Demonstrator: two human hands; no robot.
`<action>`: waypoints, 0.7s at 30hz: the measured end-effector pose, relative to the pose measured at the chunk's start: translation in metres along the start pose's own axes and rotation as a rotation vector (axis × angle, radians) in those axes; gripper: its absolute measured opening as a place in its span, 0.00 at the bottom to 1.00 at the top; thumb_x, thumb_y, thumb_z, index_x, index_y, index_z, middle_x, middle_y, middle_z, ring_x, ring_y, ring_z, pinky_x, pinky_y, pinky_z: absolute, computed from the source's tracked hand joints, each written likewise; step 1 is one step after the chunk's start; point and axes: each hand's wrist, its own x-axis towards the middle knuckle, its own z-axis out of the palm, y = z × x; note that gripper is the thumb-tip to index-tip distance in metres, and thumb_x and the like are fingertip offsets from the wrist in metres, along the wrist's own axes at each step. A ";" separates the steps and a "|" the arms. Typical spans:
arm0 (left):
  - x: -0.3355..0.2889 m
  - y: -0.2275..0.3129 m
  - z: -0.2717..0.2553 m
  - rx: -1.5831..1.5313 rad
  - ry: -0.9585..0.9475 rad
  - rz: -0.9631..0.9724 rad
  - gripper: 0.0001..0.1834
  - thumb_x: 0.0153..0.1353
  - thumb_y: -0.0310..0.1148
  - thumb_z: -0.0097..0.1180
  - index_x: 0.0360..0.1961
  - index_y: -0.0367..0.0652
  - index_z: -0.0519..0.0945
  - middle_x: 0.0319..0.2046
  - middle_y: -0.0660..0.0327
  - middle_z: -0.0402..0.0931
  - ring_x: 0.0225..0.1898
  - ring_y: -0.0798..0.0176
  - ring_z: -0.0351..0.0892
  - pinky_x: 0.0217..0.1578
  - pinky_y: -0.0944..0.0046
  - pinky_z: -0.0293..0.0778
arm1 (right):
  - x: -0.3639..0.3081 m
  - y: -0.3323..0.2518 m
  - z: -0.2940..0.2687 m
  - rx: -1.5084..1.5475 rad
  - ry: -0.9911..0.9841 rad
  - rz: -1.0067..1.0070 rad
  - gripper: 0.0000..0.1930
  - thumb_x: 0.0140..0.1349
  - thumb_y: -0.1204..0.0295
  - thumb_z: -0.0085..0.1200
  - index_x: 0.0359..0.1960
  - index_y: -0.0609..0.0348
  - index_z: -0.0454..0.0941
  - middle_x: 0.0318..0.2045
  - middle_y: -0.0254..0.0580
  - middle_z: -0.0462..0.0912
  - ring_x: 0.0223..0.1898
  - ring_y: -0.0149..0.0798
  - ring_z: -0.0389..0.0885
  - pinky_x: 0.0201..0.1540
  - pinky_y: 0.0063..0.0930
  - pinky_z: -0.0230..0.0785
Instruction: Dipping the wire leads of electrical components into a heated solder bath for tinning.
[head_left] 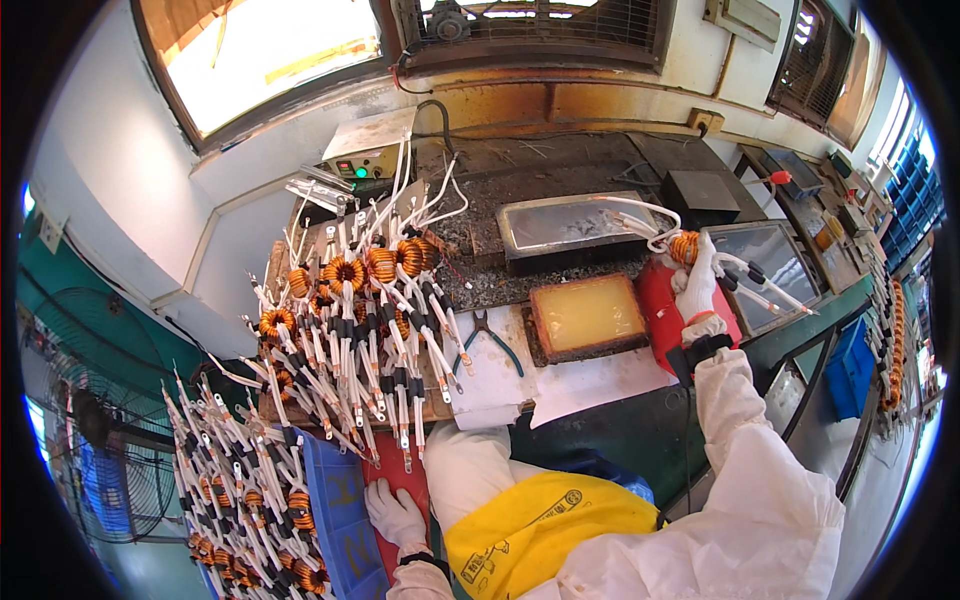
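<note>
My right hand point(698, 285), in a white glove, grips an orange copper-wound ring coil point(684, 247). White leads run from the coil over the edge of a rectangular pot with a silvery surface point(565, 226); other leads with black sleeves stick out to the right. Below this hand lies a red object point(665, 312), partly covered. My left hand point(397, 514), also gloved, rests low with its fingers stretched out on a red surface, next to a blue crate point(345, 510). It holds nothing. A shallow tray of yellow material point(588, 316) stands between the pot and me.
A heap of similar coils point(345, 275) covers the bench's left side; more fill the crate. Blue-handled pliers point(487, 342) lie on white paper. Behind sits a control box point(365, 150) with a green light. A fan point(95, 410) stands far left, a blue bin point(850, 370) right.
</note>
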 end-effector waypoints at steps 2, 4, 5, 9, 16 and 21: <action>0.000 0.001 -0.001 0.000 0.000 0.001 0.20 0.58 0.37 0.46 0.51 0.42 0.69 0.53 0.53 0.66 0.56 0.48 0.63 0.54 0.51 0.61 | 0.004 0.003 0.006 -0.015 0.029 -0.030 0.21 0.59 0.45 0.48 0.32 0.51 0.75 0.18 0.42 0.77 0.04 0.25 0.49 0.08 0.20 0.39; 0.002 0.000 -0.001 -0.001 0.006 0.006 0.20 0.58 0.37 0.47 0.51 0.42 0.69 0.53 0.53 0.66 0.56 0.48 0.63 0.54 0.51 0.61 | -0.002 -0.001 0.019 -0.040 0.026 -0.118 0.18 0.62 0.49 0.44 0.34 0.51 0.70 0.16 0.41 0.74 0.04 0.26 0.52 0.08 0.20 0.41; 0.002 0.000 -0.001 0.002 0.003 0.007 0.20 0.58 0.37 0.47 0.51 0.42 0.69 0.53 0.53 0.66 0.56 0.48 0.63 0.53 0.51 0.61 | 0.005 0.001 0.015 -0.043 0.011 -0.096 0.17 0.62 0.50 0.45 0.35 0.50 0.69 0.17 0.40 0.74 0.05 0.26 0.54 0.07 0.20 0.42; 0.002 0.000 0.004 0.005 0.014 0.008 0.20 0.58 0.37 0.47 0.50 0.42 0.70 0.53 0.53 0.66 0.55 0.48 0.63 0.53 0.51 0.62 | 0.013 0.009 0.018 -0.036 0.050 -0.149 0.18 0.60 0.47 0.48 0.32 0.48 0.72 0.16 0.38 0.74 0.05 0.25 0.52 0.08 0.19 0.40; 0.001 -0.003 0.002 0.013 0.025 0.008 0.20 0.57 0.37 0.47 0.50 0.42 0.70 0.52 0.53 0.66 0.56 0.49 0.63 0.53 0.51 0.61 | 0.023 0.009 0.007 -0.032 -0.003 -0.083 0.17 0.61 0.50 0.49 0.36 0.48 0.67 0.22 0.41 0.76 0.08 0.27 0.63 0.08 0.18 0.44; 0.001 -0.003 0.004 -0.023 0.026 0.010 0.19 0.57 0.36 0.47 0.49 0.42 0.70 0.52 0.52 0.66 0.56 0.47 0.63 0.54 0.49 0.61 | 0.016 0.007 0.012 -0.075 -0.011 -0.057 0.18 0.60 0.47 0.48 0.37 0.48 0.66 0.22 0.40 0.77 0.09 0.27 0.65 0.09 0.16 0.46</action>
